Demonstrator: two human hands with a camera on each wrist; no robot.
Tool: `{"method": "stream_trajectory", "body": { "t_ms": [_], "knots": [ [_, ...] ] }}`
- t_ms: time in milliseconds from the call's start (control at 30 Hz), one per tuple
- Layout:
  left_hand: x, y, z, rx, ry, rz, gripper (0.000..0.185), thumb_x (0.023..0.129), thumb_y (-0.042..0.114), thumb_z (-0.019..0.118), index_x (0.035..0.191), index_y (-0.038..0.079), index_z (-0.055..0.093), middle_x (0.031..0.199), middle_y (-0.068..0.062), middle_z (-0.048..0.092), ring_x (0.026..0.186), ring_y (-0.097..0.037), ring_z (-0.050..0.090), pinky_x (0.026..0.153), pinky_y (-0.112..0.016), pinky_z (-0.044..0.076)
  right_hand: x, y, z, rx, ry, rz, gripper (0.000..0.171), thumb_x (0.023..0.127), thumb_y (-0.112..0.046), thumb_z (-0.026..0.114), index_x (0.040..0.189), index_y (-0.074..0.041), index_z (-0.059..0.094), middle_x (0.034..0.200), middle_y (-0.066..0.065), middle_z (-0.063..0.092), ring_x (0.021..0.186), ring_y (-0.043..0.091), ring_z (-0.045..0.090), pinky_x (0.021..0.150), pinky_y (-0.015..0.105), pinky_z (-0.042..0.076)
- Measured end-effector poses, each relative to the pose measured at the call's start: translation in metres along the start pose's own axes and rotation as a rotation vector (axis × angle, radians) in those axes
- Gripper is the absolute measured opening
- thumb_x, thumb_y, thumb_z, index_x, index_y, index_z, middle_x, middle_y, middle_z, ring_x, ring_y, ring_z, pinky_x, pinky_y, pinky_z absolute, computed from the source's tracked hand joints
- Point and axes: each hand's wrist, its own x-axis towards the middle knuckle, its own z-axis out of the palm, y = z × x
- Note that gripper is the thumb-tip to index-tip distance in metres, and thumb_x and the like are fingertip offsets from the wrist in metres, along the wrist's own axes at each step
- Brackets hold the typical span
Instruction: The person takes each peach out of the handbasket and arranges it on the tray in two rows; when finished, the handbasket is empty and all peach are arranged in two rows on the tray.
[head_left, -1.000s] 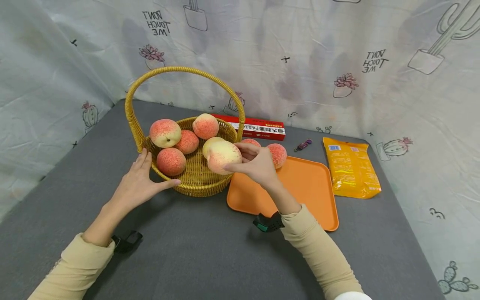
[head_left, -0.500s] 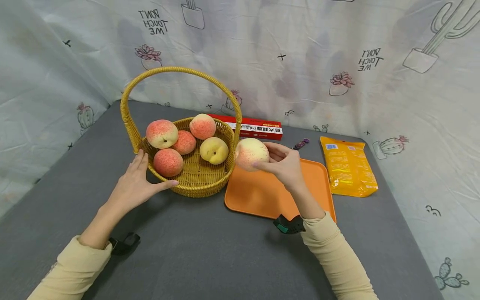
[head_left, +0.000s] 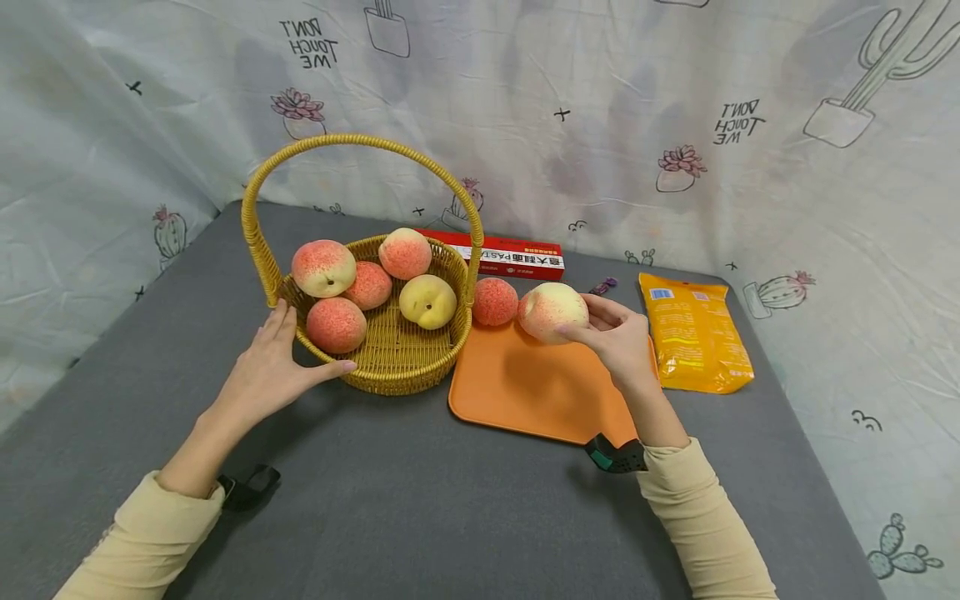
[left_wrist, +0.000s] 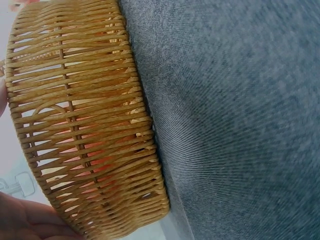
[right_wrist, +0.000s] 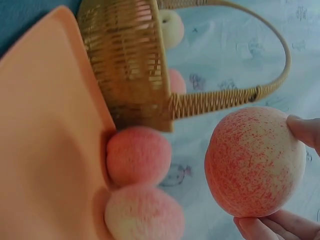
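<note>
**One peach in hand above the tray, several things only half seen**

The right hand [head_left: 618,342] holds a peach [head_left: 552,312] over the far part of the orange tray [head_left: 540,392], its fingers [head_left: 577,333] curled round the fruit; the far side of that peach is covered by them in the head view. The right wrist view shows the same peach [right_wrist: 255,161] pinched between a thumb tip and fingertips, with most of the hand cut off by the frame edge. Whether the peach touches the tray cannot be told.

Just beside it, at the tray's far left corner, sits a second peach [head_left: 495,301], close against the wicker basket [head_left: 390,367]. The wrist view shows two peaches there, the nearer one [right_wrist: 144,213] blurred and partly cut off; in the head view it is hidden behind the held fruit.

The left hand [head_left: 266,371] rests against the basket's near left wall, fingers straight, thumb along the rim. The left wrist view shows little but weave [left_wrist: 85,125] and grey tabletop [left_wrist: 240,120], the hand only a sliver at the corner.

Five peaches lie in the basket, some overlapping. A red box [head_left: 517,257] behind is partly masked by the handle; a yellow packet [head_left: 693,333] lies right of the tray.
</note>
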Motion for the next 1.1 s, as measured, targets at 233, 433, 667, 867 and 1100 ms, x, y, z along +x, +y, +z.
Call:
{"method": "stream_trajectory", "body": {
  "t_ms": [233, 433, 667, 867, 1100],
  "knots": [
    [0.000, 0.000, 0.001, 0.002, 0.003, 0.009, 0.117, 0.068, 0.069, 0.054, 0.137, -0.009, 0.000, 0.142, -0.025, -0.009, 0.124, -0.050, 0.005, 0.091, -0.064, 0.016, 0.009, 0.018, -0.027, -0.056, 0.079, 0.010, 0.054, 0.060, -0.015, 0.082, 0.111, -0.012, 0.063, 0.108, 0.010, 0.061, 0.097, 0.024, 0.058, 0.075, 0.031, 0.050],
    [-0.001, 0.000, 0.001, 0.009, 0.009, 0.019, 0.116, 0.069, 0.069, 0.054, 0.137, -0.011, 0.002, 0.142, -0.027, -0.006, 0.126, -0.048, 0.007, 0.091, -0.063, 0.017, 0.006, 0.018, -0.040, -0.156, 0.128, 0.069, 0.054, 0.059, -0.024, 0.083, 0.109, -0.015, 0.064, 0.106, 0.007, 0.062, 0.095, 0.021, 0.059, 0.073, 0.029, 0.050],
    [-0.001, -0.001, 0.000, 0.009, 0.004, 0.013, 0.117, 0.069, 0.069, 0.053, 0.137, -0.010, 0.001, 0.142, -0.027, -0.007, 0.124, -0.050, 0.007, 0.091, -0.064, 0.017, 0.000, 0.015, -0.050, -0.242, 0.207, 0.157, 0.059, 0.056, -0.035, 0.082, 0.109, -0.017, 0.063, 0.104, 0.004, 0.062, 0.092, 0.018, 0.059, 0.070, 0.027, 0.050],
    [0.000, 0.000, 0.000, 0.013, 0.002, 0.003, 0.118, 0.068, 0.070, 0.054, 0.137, -0.010, 0.000, 0.142, -0.027, -0.008, 0.124, -0.051, 0.007, 0.091, -0.065, 0.016, -0.001, 0.015, -0.054, -0.325, 0.252, 0.186, 0.064, 0.054, -0.044, 0.080, 0.109, -0.016, 0.063, 0.102, 0.002, 0.062, 0.090, 0.014, 0.058, 0.070, 0.027, 0.050],
    [0.000, 0.000, 0.000, 0.011, -0.006, 0.003, 0.118, 0.068, 0.070, 0.053, 0.137, -0.009, -0.001, 0.142, -0.026, -0.009, 0.124, -0.051, 0.005, 0.091, -0.065, 0.016, 0.002, 0.022, -0.053, -0.473, 0.268, 0.202, 0.070, 0.049, -0.056, 0.077, 0.105, -0.016, 0.065, 0.096, -0.001, 0.063, 0.085, 0.009, 0.058, 0.069, 0.027, 0.050]
  ]
}}
